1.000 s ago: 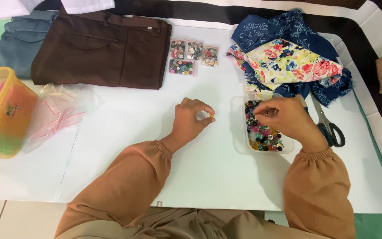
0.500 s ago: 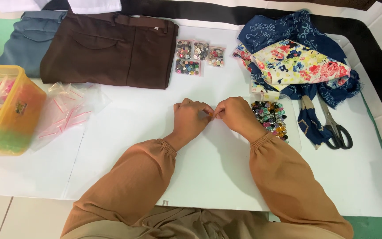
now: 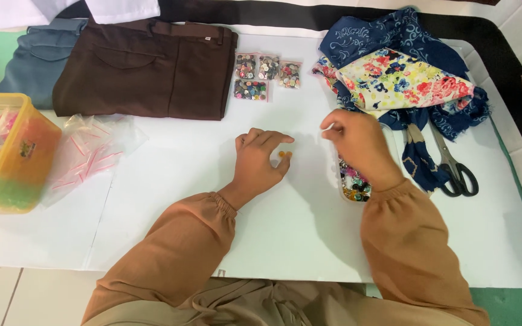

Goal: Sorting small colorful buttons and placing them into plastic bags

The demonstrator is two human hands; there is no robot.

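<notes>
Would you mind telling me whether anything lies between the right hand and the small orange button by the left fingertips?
Nothing visible does. Only bare white table lies between the right hand and the orange button, which sits at the left hand's fingertips.

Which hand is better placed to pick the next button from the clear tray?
Right, probably. The right hand hovers directly over the clear plastic tray of mixed buttons. The left hand rests on the white table sheet beside a small orange button at its fingers, further from the tray.
</notes>
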